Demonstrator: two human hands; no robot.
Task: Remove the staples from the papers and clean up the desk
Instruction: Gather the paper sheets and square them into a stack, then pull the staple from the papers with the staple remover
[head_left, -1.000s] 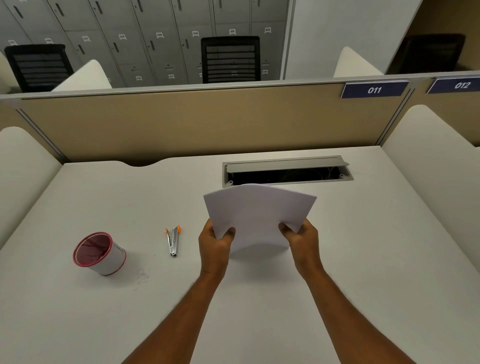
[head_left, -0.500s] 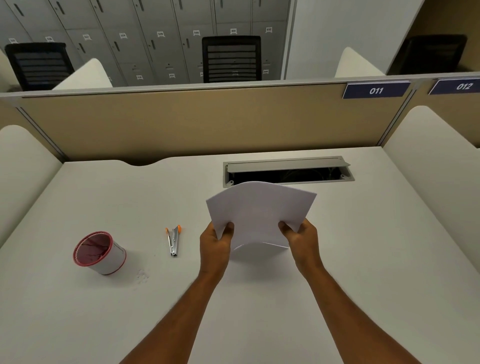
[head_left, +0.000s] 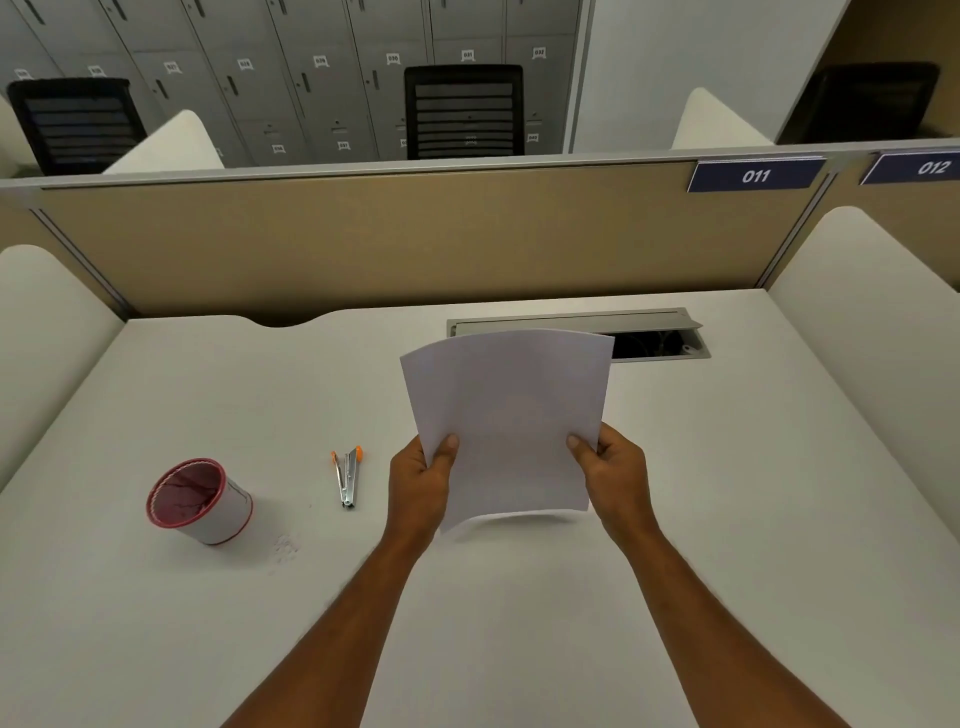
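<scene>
Both hands hold a stack of white papers (head_left: 506, 421) up off the white desk (head_left: 727, 519), near the middle of the view. The left hand (head_left: 418, 483) pinches the sheets at their 8 o'clock edge, thumb laid on the facing page and the other fingers hidden behind; the right hand (head_left: 615, 470) does the same at the 4 o'clock edge. The sheets stand fairly upright, bowed slightly — their top edge covers part of the open cable tray (head_left: 654, 338) set into the desk at 12 o'clock.

At 9 o'clock from the left hand, apart from it, a metal staple remover (head_left: 347, 475) with orange tips lies flat on the desk. Farther out, also at 9 o'clock, stands a white cup with a red rim (head_left: 200, 501). At 5 o'clock from the cup lies a small scatter of tiny bits (head_left: 284, 548) — too small to tell what they are.
</scene>
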